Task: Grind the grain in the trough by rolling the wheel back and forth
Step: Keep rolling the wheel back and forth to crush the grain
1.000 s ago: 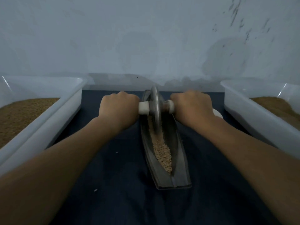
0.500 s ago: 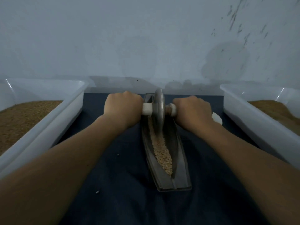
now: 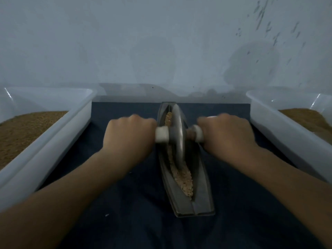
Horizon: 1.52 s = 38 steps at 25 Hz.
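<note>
Head view: wheel drawn back to mid-trough, a return stroke in progress.
Between two white bins on the dark cloth, the trough lies lengthwise, where it was a second ago. The left hand and right hand, fists curled tight round the handle on either side, have come nearer the person. The wheel, earlier at the far end, now stands upright and blurred at the middle. Grain lies in the groove beyond and before it; earlier it showed only on the near side, so grinding likely continues.
</note>
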Tool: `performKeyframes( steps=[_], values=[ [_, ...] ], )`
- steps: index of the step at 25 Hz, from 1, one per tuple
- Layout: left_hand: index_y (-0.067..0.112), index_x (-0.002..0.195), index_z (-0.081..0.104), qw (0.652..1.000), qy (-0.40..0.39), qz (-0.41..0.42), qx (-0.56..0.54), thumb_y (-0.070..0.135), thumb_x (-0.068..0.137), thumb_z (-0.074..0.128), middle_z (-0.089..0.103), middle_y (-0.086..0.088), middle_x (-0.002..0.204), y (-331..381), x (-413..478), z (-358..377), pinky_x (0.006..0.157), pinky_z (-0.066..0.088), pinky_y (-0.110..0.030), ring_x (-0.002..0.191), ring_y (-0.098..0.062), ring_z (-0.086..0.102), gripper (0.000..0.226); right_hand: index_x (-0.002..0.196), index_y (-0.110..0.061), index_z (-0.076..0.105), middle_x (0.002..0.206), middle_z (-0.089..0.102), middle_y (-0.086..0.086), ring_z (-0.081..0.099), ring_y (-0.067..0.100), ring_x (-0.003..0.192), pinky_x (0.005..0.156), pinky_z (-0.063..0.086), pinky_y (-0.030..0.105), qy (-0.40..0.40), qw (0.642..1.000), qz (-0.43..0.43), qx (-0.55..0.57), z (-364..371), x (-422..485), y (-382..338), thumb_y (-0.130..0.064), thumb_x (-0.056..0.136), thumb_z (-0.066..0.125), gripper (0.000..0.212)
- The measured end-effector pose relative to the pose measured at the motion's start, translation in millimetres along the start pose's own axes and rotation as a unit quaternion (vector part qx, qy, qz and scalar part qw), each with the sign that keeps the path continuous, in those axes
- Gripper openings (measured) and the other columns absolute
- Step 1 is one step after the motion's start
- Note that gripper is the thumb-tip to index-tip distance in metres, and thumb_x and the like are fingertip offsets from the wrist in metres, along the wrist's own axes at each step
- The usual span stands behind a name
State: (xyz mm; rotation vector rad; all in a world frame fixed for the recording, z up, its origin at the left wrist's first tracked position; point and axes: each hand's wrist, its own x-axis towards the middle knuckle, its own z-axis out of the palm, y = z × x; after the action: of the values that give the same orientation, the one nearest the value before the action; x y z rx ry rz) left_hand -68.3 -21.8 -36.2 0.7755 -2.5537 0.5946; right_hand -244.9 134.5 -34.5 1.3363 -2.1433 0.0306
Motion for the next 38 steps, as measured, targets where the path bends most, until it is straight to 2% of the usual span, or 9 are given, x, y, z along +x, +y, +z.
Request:
performKeyframes(
  steps=[2, 4, 7, 12, 17, 21, 27, 34, 38],
  values=[
    [0.022, 0.088, 0.054, 0.999, -0.026, -0.028, -0.018, 0.025, 0.088, 0.058, 0.042, 0.002, 0.07, 1, 31, 5, 0.055, 0.034, -0.034, 0.058, -0.021, 0.041, 0.005, 0.076, -0.032, 0.041, 0.08, 0.058, -0.001, 0.052, 0.024, 0.069, 0.057, 0.036, 0.031, -0.051, 0.997, 0.046, 0.039, 8, 36, -4, -0.03, 0.086, 0.063, 0.024],
    [0.024, 0.098, 0.062, 0.998, -0.058, -0.029, -0.019, 0.024, 0.089, 0.058, 0.05, -0.001, 0.079, 1, 49, 0, 0.06, 0.038, -0.035, 0.066, -0.023, 0.046, 0.01, 0.078, -0.03, 0.047, 0.087, 0.061, 0.001, 0.06, 0.028, 0.081, 0.064, 0.041, 0.035, -0.078, 0.993, 0.072, 0.058, 11, 50, -4, -0.028, 0.088, 0.061, 0.018],
    [0.025, 0.091, 0.058, 1.0, -0.018, 0.022, 0.003, 0.028, 0.083, 0.064, 0.041, 0.003, 0.069, 1, 24, -16, 0.053, 0.033, -0.032, 0.058, -0.02, 0.039, 0.01, 0.073, -0.032, 0.04, 0.078, 0.055, -0.004, 0.056, 0.025, 0.069, 0.056, 0.043, 0.032, -0.08, 0.992, 0.055, 0.084, 4, 10, 2, -0.031, 0.082, 0.06, 0.021],
    [0.026, 0.07, 0.027, 0.992, 0.074, 0.094, -0.028, 0.024, 0.051, 0.081, 0.02, 0.008, 0.052, -10, -29, -31, 0.05, 0.004, -0.019, 0.041, -0.013, 0.011, 0.057, 0.071, -0.038, 0.017, 0.053, 0.031, -0.011, 0.018, 0.006, 0.044, 0.046, 0.009, 0.017, 0.044, 0.999, -0.032, 0.004, -19, -44, 10, -0.039, 0.062, 0.065, 0.048],
    [0.025, 0.083, 0.046, 1.0, 0.001, -0.014, -0.016, 0.027, 0.085, 0.061, 0.035, 0.004, 0.065, 0, 19, 7, 0.051, 0.029, -0.032, 0.054, -0.019, 0.035, 0.015, 0.074, -0.031, 0.038, 0.068, 0.044, -0.007, 0.048, 0.02, 0.062, 0.051, 0.027, 0.028, -0.031, 0.999, 0.028, 0.019, 1, 21, -3, -0.03, 0.082, 0.066, 0.028],
    [0.025, 0.09, 0.055, 0.998, -0.028, -0.03, -0.049, 0.026, 0.087, 0.057, 0.04, 0.004, 0.07, -3, 25, 4, 0.055, 0.033, -0.034, 0.06, -0.02, 0.04, 0.004, 0.077, -0.031, 0.043, 0.077, 0.052, -0.004, 0.047, 0.021, 0.069, 0.058, 0.034, 0.032, -0.056, 0.998, 0.032, 0.019, -3, 38, -3, -0.03, 0.085, 0.064, 0.023],
    [0.027, 0.069, 0.026, 0.991, 0.097, 0.088, -0.033, 0.024, 0.053, 0.078, 0.02, 0.008, 0.051, -11, -31, -24, 0.049, 0.006, -0.018, 0.04, -0.013, 0.01, 0.055, 0.061, -0.03, 0.024, 0.052, 0.024, -0.012, 0.015, 0.004, 0.045, 0.047, 0.006, 0.018, 0.079, 0.996, -0.042, 0.017, -22, -40, 8, -0.038, 0.062, 0.048, 0.025],
    [0.025, 0.098, 0.061, 0.999, -0.041, -0.004, -0.003, 0.026, 0.088, 0.058, 0.045, 0.002, 0.074, -2, 46, 4, 0.058, 0.036, -0.034, 0.064, -0.022, 0.046, 0.01, 0.076, -0.03, 0.047, 0.082, 0.06, -0.001, 0.054, 0.025, 0.07, 0.059, 0.04, 0.032, -0.055, 0.994, 0.076, 0.052, 15, 43, -3, -0.028, 0.085, 0.061, 0.017],
    [0.028, 0.091, 0.058, 0.999, -0.033, 0.023, -0.006, 0.03, 0.084, 0.062, 0.045, 0.003, 0.071, -2, 22, -10, 0.055, 0.035, -0.033, 0.061, -0.022, 0.048, 0.009, 0.068, -0.031, 0.038, 0.075, 0.055, -0.006, 0.053, 0.019, 0.066, 0.052, 0.032, 0.029, -0.067, 0.995, 0.039, 0.062, 4, 17, 4, -0.029, 0.081, 0.061, 0.027]
  ],
)
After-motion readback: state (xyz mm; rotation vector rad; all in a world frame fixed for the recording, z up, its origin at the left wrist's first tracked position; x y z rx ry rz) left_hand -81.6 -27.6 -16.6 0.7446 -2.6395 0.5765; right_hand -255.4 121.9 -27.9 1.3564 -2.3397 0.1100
